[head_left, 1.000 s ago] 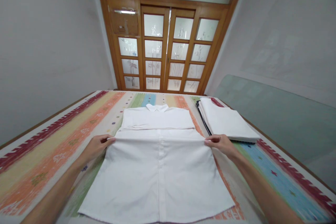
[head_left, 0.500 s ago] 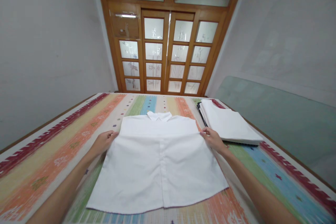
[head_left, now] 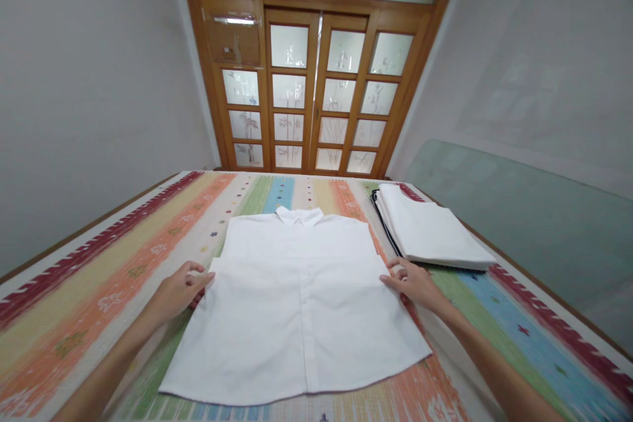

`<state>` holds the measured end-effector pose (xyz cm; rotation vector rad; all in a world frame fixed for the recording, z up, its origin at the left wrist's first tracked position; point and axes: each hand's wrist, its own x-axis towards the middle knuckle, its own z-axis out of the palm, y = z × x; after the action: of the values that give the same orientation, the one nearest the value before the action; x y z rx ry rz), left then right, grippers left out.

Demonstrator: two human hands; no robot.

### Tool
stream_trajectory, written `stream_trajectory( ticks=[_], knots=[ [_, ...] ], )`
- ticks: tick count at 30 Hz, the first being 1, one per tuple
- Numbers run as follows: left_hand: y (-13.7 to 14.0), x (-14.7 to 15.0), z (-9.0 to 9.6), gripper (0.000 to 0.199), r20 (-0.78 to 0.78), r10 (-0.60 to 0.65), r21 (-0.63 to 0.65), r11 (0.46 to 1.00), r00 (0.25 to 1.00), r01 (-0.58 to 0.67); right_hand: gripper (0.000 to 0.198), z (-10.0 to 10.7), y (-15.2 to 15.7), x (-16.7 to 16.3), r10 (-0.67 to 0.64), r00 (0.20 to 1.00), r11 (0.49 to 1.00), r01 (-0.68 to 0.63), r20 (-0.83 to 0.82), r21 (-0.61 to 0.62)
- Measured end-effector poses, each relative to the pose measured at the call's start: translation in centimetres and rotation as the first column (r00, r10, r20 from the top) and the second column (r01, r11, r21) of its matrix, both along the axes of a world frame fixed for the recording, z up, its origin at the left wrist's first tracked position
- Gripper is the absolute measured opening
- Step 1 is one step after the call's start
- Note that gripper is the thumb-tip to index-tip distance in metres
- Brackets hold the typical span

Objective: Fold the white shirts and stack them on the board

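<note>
A white collared shirt point(head_left: 262, 323) lies flat, its collar pointing away from me and its hem toward me. A fold line runs straight across it below the shoulders, and a button strip runs down the middle of the lower part. By the left end of that fold, my left hand point(head_left: 180, 287) is open, its thumb at the shirt's edge and its fingers apart. My right hand point(head_left: 410, 282) is at the opposite edge, also open, with thumb and fingers spread at the cloth. Neither hand grips the fabric.
To the right of the shirt is a stack of folded clothes point(head_left: 435, 227), white on top with black beneath. A striped, colourful cloth point(head_left: 123, 264) covers the surface. Behind it stand wooden doors with glass panes point(head_left: 316, 92); walls rise on both sides.
Both hands have let go of the shirt at the fold and moved slightly toward me, fingers opening. The fold's edge now lies flatter and a little lower.
</note>
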<state>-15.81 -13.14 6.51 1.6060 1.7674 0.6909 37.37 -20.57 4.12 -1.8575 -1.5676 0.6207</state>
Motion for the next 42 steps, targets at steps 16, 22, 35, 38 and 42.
stream_trajectory(
  ticks=[16,22,35,38,42],
  knots=[
    [0.8,-1.8,3.2,0.065,0.300,-0.072,0.185,0.983,0.951,0.016,0.059,3.8,0.2,0.6,0.039,0.944,0.988,0.013,-0.327,0.153],
    [5.8,1.7,1.8,0.066,0.245,0.098,0.191,0.970,0.965,-0.147,0.044,1.9,6.9,-0.9,-0.153,0.947,0.968,0.202,-0.284,0.152],
    [5.9,1.4,1.2,0.058,0.467,0.028,-0.105,0.994,0.884,0.024,0.024,-0.8,7.0,0.5,-0.094,0.876,0.995,0.089,-0.474,-0.032],
    [5.8,1.8,1.9,0.056,0.464,0.026,-0.177,0.982,0.885,0.064,0.029,-0.8,7.3,0.4,-0.118,0.838,0.993,0.114,-0.532,-0.040],
    [5.4,2.3,3.3,0.052,0.331,-0.057,-0.214,0.968,0.942,0.134,0.039,-0.4,7.7,0.3,-0.166,0.815,0.985,0.117,-0.555,-0.123]
  ],
)
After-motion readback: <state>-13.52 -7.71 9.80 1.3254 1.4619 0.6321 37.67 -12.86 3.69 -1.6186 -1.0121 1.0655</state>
